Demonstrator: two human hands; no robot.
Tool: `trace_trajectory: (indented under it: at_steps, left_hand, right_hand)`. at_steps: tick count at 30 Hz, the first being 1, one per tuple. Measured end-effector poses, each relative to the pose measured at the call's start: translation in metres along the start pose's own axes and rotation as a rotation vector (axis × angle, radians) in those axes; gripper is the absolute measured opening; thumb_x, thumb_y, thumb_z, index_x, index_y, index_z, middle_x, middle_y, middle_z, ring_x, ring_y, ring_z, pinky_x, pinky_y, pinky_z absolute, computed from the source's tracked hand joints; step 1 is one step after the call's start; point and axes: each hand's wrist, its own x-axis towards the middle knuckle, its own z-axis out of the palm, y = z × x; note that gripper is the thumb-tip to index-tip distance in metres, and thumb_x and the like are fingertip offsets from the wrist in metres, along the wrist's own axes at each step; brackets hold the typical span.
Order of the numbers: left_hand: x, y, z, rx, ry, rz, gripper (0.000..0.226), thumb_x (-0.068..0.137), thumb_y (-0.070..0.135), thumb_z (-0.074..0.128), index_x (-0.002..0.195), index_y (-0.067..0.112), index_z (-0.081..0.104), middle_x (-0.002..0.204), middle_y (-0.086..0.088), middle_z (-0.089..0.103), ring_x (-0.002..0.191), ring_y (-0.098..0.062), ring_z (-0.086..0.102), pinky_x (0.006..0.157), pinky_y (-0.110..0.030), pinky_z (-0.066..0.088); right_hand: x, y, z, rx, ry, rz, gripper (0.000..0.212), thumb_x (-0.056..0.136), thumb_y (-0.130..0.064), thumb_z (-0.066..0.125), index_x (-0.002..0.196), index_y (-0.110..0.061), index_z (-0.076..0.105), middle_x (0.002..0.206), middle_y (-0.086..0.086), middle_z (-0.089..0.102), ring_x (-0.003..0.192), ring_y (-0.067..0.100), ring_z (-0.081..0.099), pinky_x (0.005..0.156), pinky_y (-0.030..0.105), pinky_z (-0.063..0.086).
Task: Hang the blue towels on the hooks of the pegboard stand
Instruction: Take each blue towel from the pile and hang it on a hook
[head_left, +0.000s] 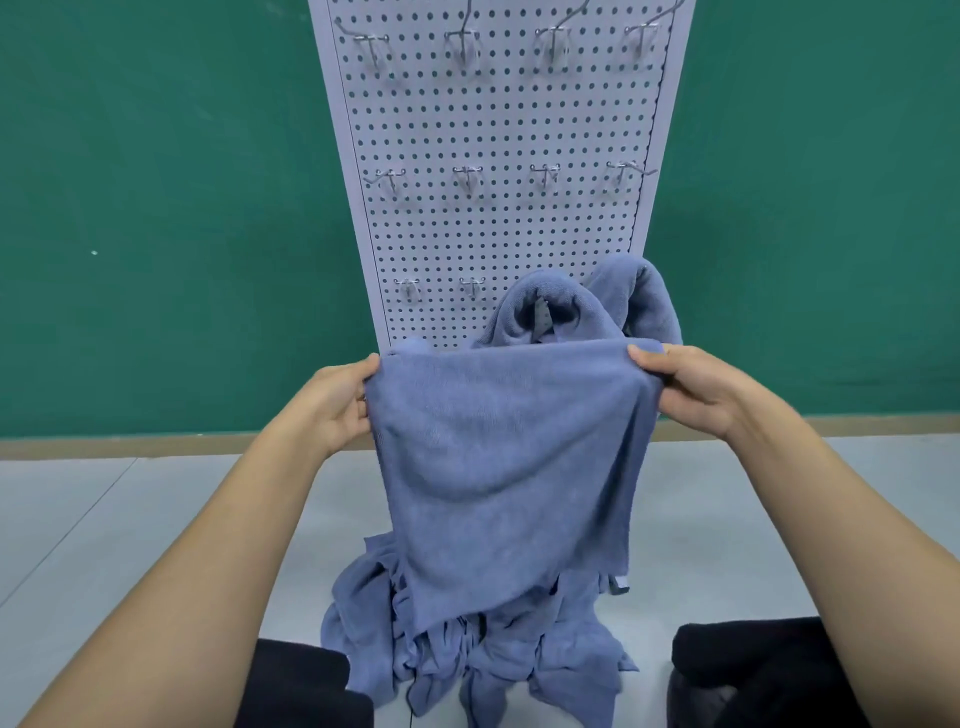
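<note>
Towel pile (467, 660) on floor, bottom centre. Left hand (337, 400) and right hand (691, 389) pinch top corners of blue towel (509, 467), mid-frame. Behind: hung towels (597, 306), then pegboard stand (498, 156), bare hooks (467, 174).

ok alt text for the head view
A left hand and right hand pinch the top corners of a blue terry towel before a white perforated pegboard stand with metal hooks. More blue towels drape at lower right; a heap lies below.
</note>
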Motion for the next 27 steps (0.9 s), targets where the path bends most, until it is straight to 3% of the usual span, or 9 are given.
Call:
trace_trajectory:
  at_steps: [3, 5, 8, 12, 17, 20, 22, 24, 27]
  left_hand:
    - [-0.002, 0.000, -0.002, 0.025, -0.084, -0.009, 0.017, 0.097, 0.022, 0.052, 0.103, 0.011, 0.064, 0.093, -0.002, 0.069, 0.083, -0.015, 0.065, 0.071, -0.029, 0.052]
    - [-0.003, -0.002, -0.002, 0.106, -0.121, -0.002, 0.015, 0.095, 0.010, 0.054, 0.107, 0.007, 0.064, 0.101, -0.007, 0.068, 0.086, -0.017, 0.065, 0.068, -0.028, 0.057]
    - [-0.003, -0.006, 0.000, 0.086, -0.111, 0.026, 0.016, 0.097, 0.005, 0.050, 0.105, 0.007, 0.064, 0.099, -0.007, 0.068, 0.086, -0.017, 0.065, 0.069, -0.027, 0.058]
    - [-0.002, -0.007, 0.000, 0.186, -0.055, 0.044, 0.014, 0.098, 0.015, 0.051, 0.099, 0.017, 0.065, 0.099, -0.004, 0.067, 0.089, -0.021, 0.063, 0.078, -0.034, 0.053]
    - [0.000, -0.012, 0.008, 0.358, 0.157, 0.269, 0.016, 0.098, 0.016, 0.051, 0.088, 0.018, 0.064, 0.086, -0.001, 0.065, 0.073, -0.018, 0.060, 0.054, -0.024, 0.054]
    - [0.005, -0.012, 0.006, 0.301, 0.228, 0.266, 0.008, 0.093, 0.019, 0.061, 0.093, 0.011, 0.061, 0.082, -0.004, 0.062, 0.063, -0.015, 0.055, 0.050, -0.025, 0.053]
    - [0.006, -0.012, 0.002, 0.217, 0.201, 0.203, 0.014, 0.092, 0.021, 0.064, 0.099, 0.010, 0.058, 0.078, -0.004, 0.061, 0.059, -0.013, 0.055, 0.048, -0.022, 0.052]
    - [0.006, -0.011, 0.000, 0.126, 0.134, 0.140, 0.010, 0.093, 0.020, 0.062, 0.095, 0.011, 0.061, 0.079, -0.003, 0.065, 0.064, -0.013, 0.061, 0.054, -0.023, 0.053]
    - [0.004, -0.010, -0.002, 0.032, 0.060, 0.097, 0.005, 0.089, 0.017, 0.066, 0.090, 0.012, 0.067, 0.085, -0.002, 0.069, 0.076, -0.015, 0.065, 0.069, -0.028, 0.053]
  right_hand:
    - [0.000, 0.007, -0.008, -0.114, -0.084, 0.115, 0.058, 0.073, -0.030, 0.078, 0.119, 0.000, 0.060, 0.121, 0.014, 0.065, 0.109, 0.022, 0.062, 0.102, 0.035, 0.047]
    - [0.002, 0.015, -0.012, -0.260, -0.051, 0.193, 0.051, 0.076, -0.025, 0.076, 0.117, 0.001, 0.061, 0.123, 0.016, 0.064, 0.113, 0.027, 0.058, 0.109, 0.042, 0.038]
    - [0.008, 0.020, -0.017, -0.308, 0.136, 0.168, 0.027, 0.091, -0.022, 0.064, 0.114, -0.008, 0.064, 0.113, 0.008, 0.069, 0.106, 0.024, 0.063, 0.097, 0.041, 0.049]
    - [0.010, 0.017, -0.020, -0.291, 0.290, 0.055, 0.011, 0.086, -0.023, 0.070, 0.095, -0.017, 0.069, 0.097, 0.002, 0.069, 0.087, 0.015, 0.064, 0.080, 0.029, 0.053]
    - [0.012, 0.019, -0.019, -0.217, 0.270, -0.047, 0.018, 0.091, -0.018, 0.064, 0.108, -0.011, 0.069, 0.099, 0.003, 0.070, 0.088, 0.014, 0.065, 0.079, 0.027, 0.055]
    - [0.013, 0.020, -0.020, -0.214, 0.263, -0.071, 0.009, 0.091, -0.016, 0.063, 0.096, -0.012, 0.070, 0.095, 0.004, 0.071, 0.085, 0.014, 0.066, 0.073, 0.026, 0.055]
    - [0.013, 0.021, -0.020, -0.235, 0.274, -0.063, 0.008, 0.089, -0.018, 0.066, 0.084, -0.012, 0.065, 0.087, 0.004, 0.067, 0.079, 0.015, 0.063, 0.069, 0.026, 0.056]
    - [0.014, 0.022, -0.021, -0.251, 0.308, -0.055, 0.017, 0.087, -0.019, 0.069, 0.077, -0.015, 0.056, 0.082, 0.005, 0.061, 0.072, 0.015, 0.058, 0.065, 0.025, 0.055]
    - [0.012, 0.022, -0.017, -0.268, 0.386, -0.071, 0.015, 0.086, -0.017, 0.071, 0.084, -0.017, 0.056, 0.081, 0.003, 0.060, 0.069, 0.014, 0.056, 0.065, 0.027, 0.052]
